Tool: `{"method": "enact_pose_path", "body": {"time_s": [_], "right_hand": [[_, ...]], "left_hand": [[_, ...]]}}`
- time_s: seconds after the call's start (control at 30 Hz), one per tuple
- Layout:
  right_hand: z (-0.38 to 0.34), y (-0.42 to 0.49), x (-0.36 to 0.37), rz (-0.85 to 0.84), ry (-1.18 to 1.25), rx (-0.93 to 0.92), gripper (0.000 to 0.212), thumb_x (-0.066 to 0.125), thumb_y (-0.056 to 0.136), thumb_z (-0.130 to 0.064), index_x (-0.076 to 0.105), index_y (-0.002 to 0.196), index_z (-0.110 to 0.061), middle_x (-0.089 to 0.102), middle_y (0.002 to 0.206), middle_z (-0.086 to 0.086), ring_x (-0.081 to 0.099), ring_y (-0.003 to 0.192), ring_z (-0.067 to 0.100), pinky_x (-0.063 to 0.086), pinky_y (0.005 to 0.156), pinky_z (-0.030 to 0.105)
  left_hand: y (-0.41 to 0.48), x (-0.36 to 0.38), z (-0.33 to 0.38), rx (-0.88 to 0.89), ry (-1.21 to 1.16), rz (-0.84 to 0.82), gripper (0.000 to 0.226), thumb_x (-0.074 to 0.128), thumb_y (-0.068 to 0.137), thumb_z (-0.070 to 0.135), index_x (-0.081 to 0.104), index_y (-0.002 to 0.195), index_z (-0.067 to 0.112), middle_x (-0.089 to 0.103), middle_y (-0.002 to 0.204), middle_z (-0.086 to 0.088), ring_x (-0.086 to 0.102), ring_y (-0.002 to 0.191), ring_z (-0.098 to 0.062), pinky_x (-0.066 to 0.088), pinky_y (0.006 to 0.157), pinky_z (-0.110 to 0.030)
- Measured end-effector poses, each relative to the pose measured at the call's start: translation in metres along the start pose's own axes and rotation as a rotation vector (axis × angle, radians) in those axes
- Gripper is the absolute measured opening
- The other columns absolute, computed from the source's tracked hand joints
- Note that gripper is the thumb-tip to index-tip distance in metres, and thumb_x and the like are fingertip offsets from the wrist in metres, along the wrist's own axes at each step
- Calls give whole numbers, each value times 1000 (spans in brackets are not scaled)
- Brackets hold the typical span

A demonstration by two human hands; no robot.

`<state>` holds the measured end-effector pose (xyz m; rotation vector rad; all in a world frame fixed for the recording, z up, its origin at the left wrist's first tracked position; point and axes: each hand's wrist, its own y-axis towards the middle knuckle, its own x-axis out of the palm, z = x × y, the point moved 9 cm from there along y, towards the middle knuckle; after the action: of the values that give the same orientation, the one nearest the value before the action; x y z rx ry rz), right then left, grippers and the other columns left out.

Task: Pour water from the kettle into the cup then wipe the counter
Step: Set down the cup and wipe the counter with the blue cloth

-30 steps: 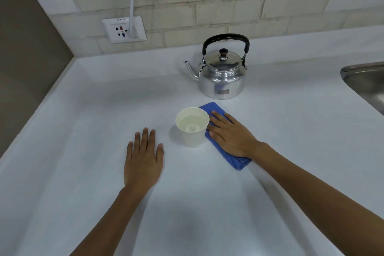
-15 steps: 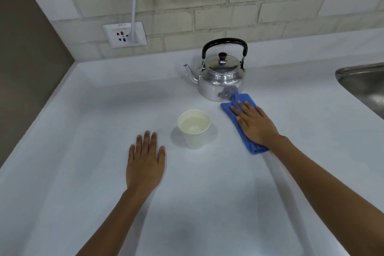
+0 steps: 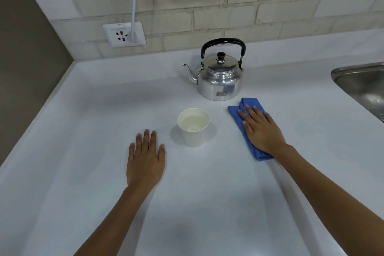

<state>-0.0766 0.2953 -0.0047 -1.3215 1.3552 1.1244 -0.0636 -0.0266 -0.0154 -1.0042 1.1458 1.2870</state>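
Head view: the right hand (image 3: 262,131) lies palm-down, fingers (image 3: 247,114) straight and slightly spread, pressing flat on a folded blue cloth (image 3: 247,103) without gripping it. Cloth shows beyond the fingertips and behind the wrist. Just past those fingertips stands a shiny round metal kettle (image 3: 219,81) with a black arched handle, spout pointing left. Left of the fingers, apart from the cloth, a white paper cup (image 3: 193,131) holds water. Beyond the cup the left hand (image 3: 145,162) rests open and empty on the white counter (image 3: 87,122).
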Motion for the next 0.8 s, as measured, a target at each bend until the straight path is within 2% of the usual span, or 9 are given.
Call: {"method": "enact_pose_path", "body": {"time_s": [0.17,0.27,0.43,0.5,0.57,0.6,0.7,0.77,0.8], "right_hand": [[-16,-16,4,9,-64,105,49,16,98,-31,4,145,-23,3,157,3,0,144,22,3,118,41],[-48,-59,7,44,-63,91,50,16,97,-32,5,145,-21,5,157,5,3,144,25,6,117,43],[-106,-129,7,81,-29,70,54,11,94,-33,34,139,-15,34,148,10,30,136,32,30,109,52],[-114,-136,9,47,-10,50,56,2,95,-36,23,143,-17,22,152,9,17,140,30,19,114,50],[-108,-130,9,18,107,9,51,7,96,-38,5,145,-23,5,156,3,-2,143,23,0,117,40],[-100,-124,3,25,187,9,50,12,97,-37,3,145,-24,3,157,2,-4,143,19,-4,117,37],[-55,-99,-28,181,328,57,48,23,98,-28,16,144,-18,19,154,7,9,143,22,6,117,38],[-25,-78,-35,195,368,98,47,28,98,-21,20,143,-11,23,153,12,13,142,26,12,116,40],[-15,-67,-33,167,362,103,47,28,98,-19,20,143,-9,22,153,14,13,142,27,13,117,40]], "left_hand": [[0,0,1,7,-1,1,55,16,97,37,3,146,16,2,157,-4,-1,144,-22,1,117,-38],[0,-1,2,9,-14,10,55,16,97,37,5,146,16,4,157,-5,0,144,-23,2,117,-38],[0,0,1,9,-42,-12,54,19,98,34,8,146,13,6,157,-7,1,144,-25,3,117,-40],[-1,-4,3,8,-56,-22,53,21,98,32,10,146,12,8,156,-8,2,144,-25,3,117,-39],[-7,-14,4,2,-115,5,50,26,99,27,20,144,9,17,155,-9,9,143,-26,5,117,-37],[-13,-24,5,11,-167,54,46,30,98,24,28,142,8,26,152,-11,16,142,-27,8,116,-37],[-48,-57,35,150,-397,236,34,42,93,14,56,123,8,55,132,-11,46,124,-29,23,109,-31],[-74,-64,81,296,-512,222,29,48,90,8,62,116,12,60,126,-5,50,118,-23,26,105,-24],[-83,-63,107,361,-539,181,30,49,91,8,61,118,14,57,129,-3,47,121,-20,25,106,-22]]}}
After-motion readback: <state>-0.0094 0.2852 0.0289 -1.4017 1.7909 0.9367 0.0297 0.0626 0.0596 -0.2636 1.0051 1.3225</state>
